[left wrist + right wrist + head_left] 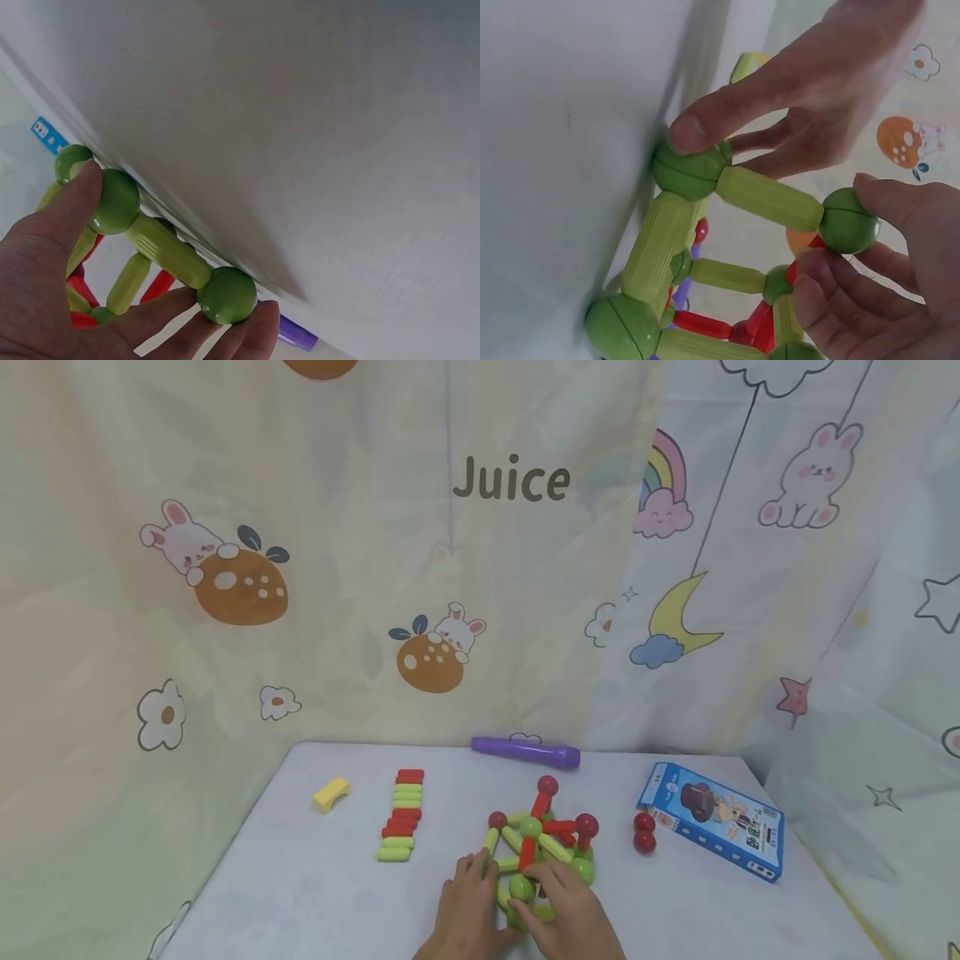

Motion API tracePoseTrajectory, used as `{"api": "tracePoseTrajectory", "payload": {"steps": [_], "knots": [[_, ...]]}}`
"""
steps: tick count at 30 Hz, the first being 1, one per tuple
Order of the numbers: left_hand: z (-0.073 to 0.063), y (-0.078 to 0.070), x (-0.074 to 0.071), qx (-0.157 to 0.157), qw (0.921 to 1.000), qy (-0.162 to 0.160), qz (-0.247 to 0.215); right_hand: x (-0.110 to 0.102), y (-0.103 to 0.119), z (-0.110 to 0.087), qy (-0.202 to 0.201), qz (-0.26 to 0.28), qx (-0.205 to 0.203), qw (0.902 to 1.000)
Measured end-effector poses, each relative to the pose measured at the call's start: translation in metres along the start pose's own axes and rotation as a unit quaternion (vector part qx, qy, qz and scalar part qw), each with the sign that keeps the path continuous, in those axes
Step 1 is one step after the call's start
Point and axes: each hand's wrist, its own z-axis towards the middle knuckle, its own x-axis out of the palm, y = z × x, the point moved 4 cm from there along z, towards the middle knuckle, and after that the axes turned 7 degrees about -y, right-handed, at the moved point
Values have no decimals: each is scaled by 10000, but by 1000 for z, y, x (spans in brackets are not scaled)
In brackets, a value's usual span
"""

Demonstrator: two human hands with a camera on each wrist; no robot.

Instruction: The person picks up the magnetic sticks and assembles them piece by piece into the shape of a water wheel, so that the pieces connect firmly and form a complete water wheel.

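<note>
Right hand [570,910] pinches upper green ball [522,887] at rod end; left hand [468,902] grips ball-and-rod frame [528,852], thumb on low green ball [694,180]. Probably best: brace base with left, seat upper ball squarely, press lightly lest joints slip. Frame stands about mid-desk [300,893], well in from far edge. Red balls [644,842] beside box [720,818], toward right edge; spare rods [406,814] toward left.

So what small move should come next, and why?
Perhaps press the pinched green ball against the red rod: the rod's end appears to meet it, the right-hand grip holds it, and the left-hand grip touches the green ball below.
</note>
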Motion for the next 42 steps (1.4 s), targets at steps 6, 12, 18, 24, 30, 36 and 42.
{"api": "tracePoseTrajectory", "payload": {"steps": [6, 12, 18, 24, 30, 36, 42], "knots": [[0, 0, -3, -65, 10000, 14, 46, 4, -3, 0, 501, 406, 539, 9965], [-1, 0, -4, -18, 10000, -49, 84, 9, -8, 0, 644, 872, 690, 9917], [-1, 2, -3, -35, 10000, -36, 53, 12, -9, 0, 789, 945, 702, 9899], [-2, 2, -3, -14, 10000, -38, 58, 15, -5, 0, 510, 784, 375, 9949], [-2, 2, -3, -81, 10000, -19, -10, 16, 1, 1, 212, 592, 80, 9980], [-2, 2, -1, -93, 9999, -21, -57, 8, 2, 0, 429, 294, 352, 9980], [-1, 9, -2, 153, 9992, 328, -174, -36, -7, -11, -1023, 292, 447, 9933]]}}
